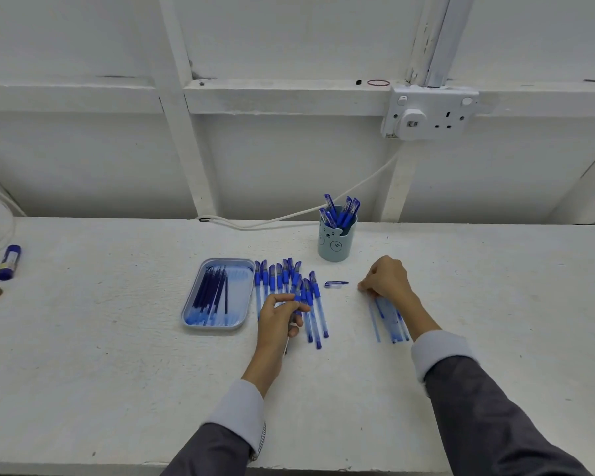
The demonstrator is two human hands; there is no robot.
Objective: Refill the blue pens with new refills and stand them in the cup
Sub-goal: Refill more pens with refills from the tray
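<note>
Centre frame, the blue pens (282, 283) lie side by side on the surface (117, 338), long axes running top to bottom, caps toward the upper edge. The left hand (280, 317) has its fingers (294, 304) curled round one of them. Just left, a tray (191, 297) holds dark refills (210, 293) lying the same way. Above right, the cup (337, 243) holds capped pens (340, 211) standing caps up. The right hand (387, 280) curls over pale tubes (389, 321); whether it grips one, I cannot tell.

A white cable (323, 208) is hanging leftward from the wall socket (430, 113). A red rubber band (378, 83) is lying just left of it; a blue tube (9, 262) is lying far below-left, on the tabletop (117, 338).
</note>
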